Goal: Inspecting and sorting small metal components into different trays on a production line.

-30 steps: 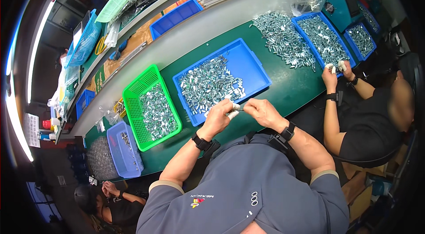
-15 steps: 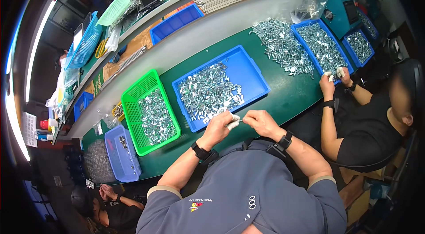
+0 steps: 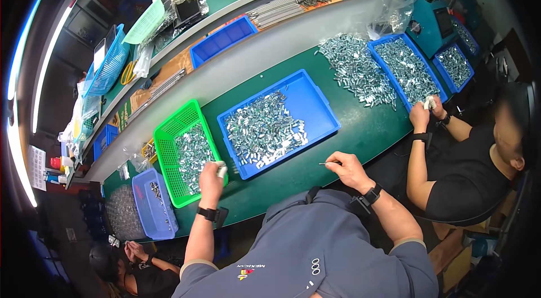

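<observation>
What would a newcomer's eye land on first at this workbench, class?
The blue tray of shiny metal parts sits mid-bench, the bright green basket to its left. The left hand reaches over the basket's corner with something white; the right hand pinches a thin pin.

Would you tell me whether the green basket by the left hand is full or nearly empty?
Partly full. The green basket holds a layer of small metal parts across the middle of its floor, well below the rim; the left hand is at its near corner.
</observation>
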### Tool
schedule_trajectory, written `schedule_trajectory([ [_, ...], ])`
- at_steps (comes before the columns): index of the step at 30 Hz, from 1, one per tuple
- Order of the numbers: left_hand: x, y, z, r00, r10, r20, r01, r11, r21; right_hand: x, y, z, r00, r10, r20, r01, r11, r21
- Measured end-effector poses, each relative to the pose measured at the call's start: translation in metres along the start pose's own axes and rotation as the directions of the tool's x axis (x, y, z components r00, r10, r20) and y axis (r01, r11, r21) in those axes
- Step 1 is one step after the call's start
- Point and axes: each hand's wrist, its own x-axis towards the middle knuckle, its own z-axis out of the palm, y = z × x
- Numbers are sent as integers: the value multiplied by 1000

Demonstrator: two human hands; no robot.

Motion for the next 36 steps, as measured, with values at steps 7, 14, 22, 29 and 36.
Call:
schedule_trajectory([
  [7, 36, 27, 60, 963, 248, 107, -259, 960, 106, -10, 8, -1, 995, 103, 4, -103, 993, 65],
  [14, 109, 112, 174, 669, 546, 504, -628, 778, -10, -27, 8, -5, 988, 73, -133, -67, 997, 47],
  [22, 135, 82, 202, 537, 611, 581, -698, 709, -101, -47, 33, -6, 984, 70, -165, -69, 998, 16],
  [29, 146, 83, 207, 451, 676, 583, -743, 646, -174, -39, 13, -4, 992, 75, -99, -78, 997, -21],
  [36, 155, 91, 216, 442, 611, 656, -745, 658, -110, -31, 8, -5, 995, 75, -69, -78, 996, -36],
])
